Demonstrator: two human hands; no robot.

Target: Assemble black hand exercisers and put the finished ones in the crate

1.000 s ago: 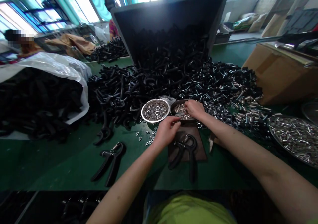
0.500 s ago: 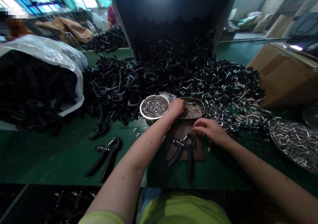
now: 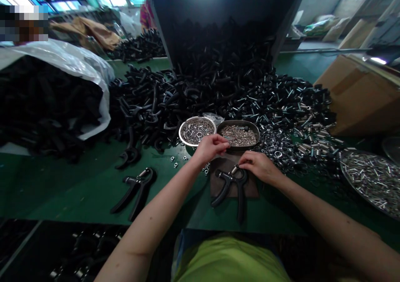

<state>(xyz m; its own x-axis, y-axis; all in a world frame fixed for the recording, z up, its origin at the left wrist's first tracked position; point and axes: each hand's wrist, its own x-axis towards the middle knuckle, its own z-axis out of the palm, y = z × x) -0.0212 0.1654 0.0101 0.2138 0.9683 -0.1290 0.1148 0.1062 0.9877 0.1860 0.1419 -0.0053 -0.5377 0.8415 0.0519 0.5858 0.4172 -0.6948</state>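
My left hand point(image 3: 213, 147) is closed in a pinch at the near edge of the oval tin of small metal pins point(image 3: 239, 137); whatever lies between its fingertips is too small to make out. A black hand grip exerciser point(image 3: 240, 194) with a metal spring lies on a brown square pad point(image 3: 252, 190), handles toward me. My right hand point(image 3: 258, 165) has its fingers closed at the top of this exerciser, by the spring's upper end. Left of the tin stands a round metal bowl of small rings and fittings point(image 3: 181, 137). Another hand grip exerciser point(image 3: 139, 194) rests on the green table to the left.
Black handles point(image 3: 150, 103) are heaped behind the bowls, with springs point(image 3: 312, 146) at the right. A plastic bag of black parts point(image 3: 106, 119) stands left. A cardboard box point(image 3: 359, 94) and a large tray of metal pins point(image 3: 368, 182) are at the right.
My left hand has come out of the oval tin, back toward me. My right hand has moved slightly left, onto the top of the hand grip exerciser.
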